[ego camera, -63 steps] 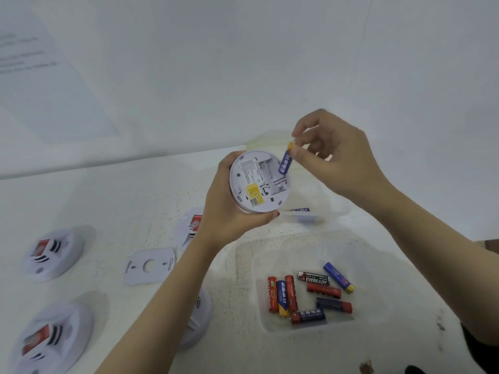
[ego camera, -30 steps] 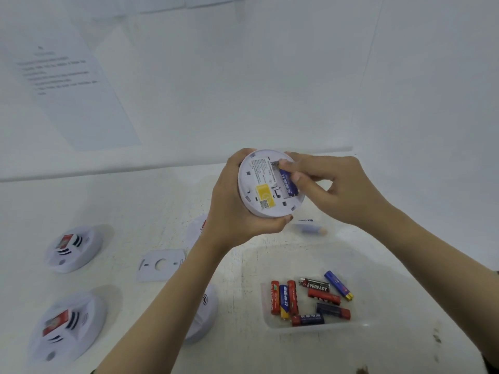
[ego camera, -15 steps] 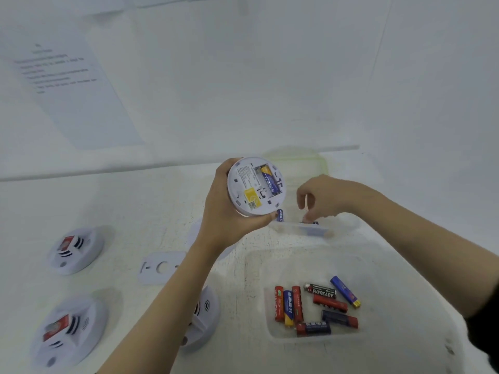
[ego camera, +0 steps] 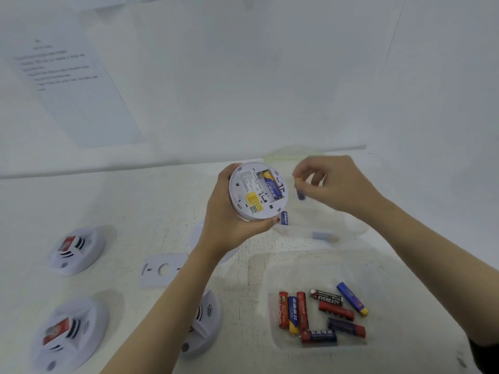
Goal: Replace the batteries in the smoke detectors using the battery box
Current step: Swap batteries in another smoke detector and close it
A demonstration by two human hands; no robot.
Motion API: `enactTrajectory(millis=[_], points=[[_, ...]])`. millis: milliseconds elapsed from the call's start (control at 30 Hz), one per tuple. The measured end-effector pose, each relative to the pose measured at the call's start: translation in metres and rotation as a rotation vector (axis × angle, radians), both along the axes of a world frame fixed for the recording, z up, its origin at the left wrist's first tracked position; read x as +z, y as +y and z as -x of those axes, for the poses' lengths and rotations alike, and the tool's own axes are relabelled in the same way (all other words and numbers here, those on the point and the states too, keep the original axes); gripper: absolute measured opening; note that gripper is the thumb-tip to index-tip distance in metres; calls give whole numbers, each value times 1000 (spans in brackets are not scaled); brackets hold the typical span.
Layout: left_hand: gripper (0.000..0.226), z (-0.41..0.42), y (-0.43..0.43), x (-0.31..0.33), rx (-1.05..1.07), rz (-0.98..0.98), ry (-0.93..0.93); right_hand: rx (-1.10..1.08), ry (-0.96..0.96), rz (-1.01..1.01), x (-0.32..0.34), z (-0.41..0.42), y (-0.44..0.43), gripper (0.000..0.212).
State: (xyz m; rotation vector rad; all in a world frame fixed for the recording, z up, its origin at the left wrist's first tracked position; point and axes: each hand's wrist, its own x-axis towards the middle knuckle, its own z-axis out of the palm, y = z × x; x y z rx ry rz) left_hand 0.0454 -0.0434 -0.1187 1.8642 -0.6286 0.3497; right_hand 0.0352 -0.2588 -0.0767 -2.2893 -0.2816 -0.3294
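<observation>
Now we hold the smoke detector [ego camera: 258, 191] up above the table [ego camera: 121, 201] w/ our left hand [ego camera: 229, 211], fingers curled round its rim, back side turned to us. One fitted battery [ego camera: 272, 184], blue and yellow, lies in the open compartment. Just beside the detector, on its right, our right hand [ego camera: 337, 184] pinches a small blue battery [ego camera: 299, 188] between thumb and fingers; this part is blurred.

Behind and below both hands stands the far box [ego camera: 305, 233], clear plastic, w/ a spare battery [ego camera: 284, 218] upright in it, and a greenish lid [ego camera: 280, 156] lies behind it. Nearer to us, at the right, the near box [ego camera: 318, 348] holds mixed batteries [ego camera: 293, 314]: red, blue, one black.

On the table, which is white and a bit rough, lie three other detectors [ego camera: 77, 251], two at the left and one partly under our left forearm, and between them a flat white plate [ego camera: 162, 269]. The wall [ego camera: 270, 76] is plain white, w/ a printed sheet [ego camera: 75, 85] at the left; its text is too blurred to read.
</observation>
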Motion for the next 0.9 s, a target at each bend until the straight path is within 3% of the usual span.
enactTrajectory(millis=[67, 133, 300, 400, 700, 800, 900], points=[[88, 1, 0, 1, 4, 2, 1, -25, -204, -158, 12, 14, 9, 10], [87, 4, -1, 3, 4, 4, -1, -3, -345, -191, 20, 26, 18, 11], [86, 12, 1, 12, -9, 27, -15, 82, -547, 104, 17, 42, 27, 10], [84, 18, 5, 17, -7, 56, -16, 131, -596, 174, 12, 47, 32, 7], [85, 39, 29, 18, 7, 34, -67, 180, -502, -8, 0, 59, 57, 12], [88, 46, 39, 20, -5, 23, -84, 189, -242, -191, 2, 62, 69, 20], [89, 51, 52, 27, -5, 7, -126, 361, -11, -432, 6, 63, 82, 31]])
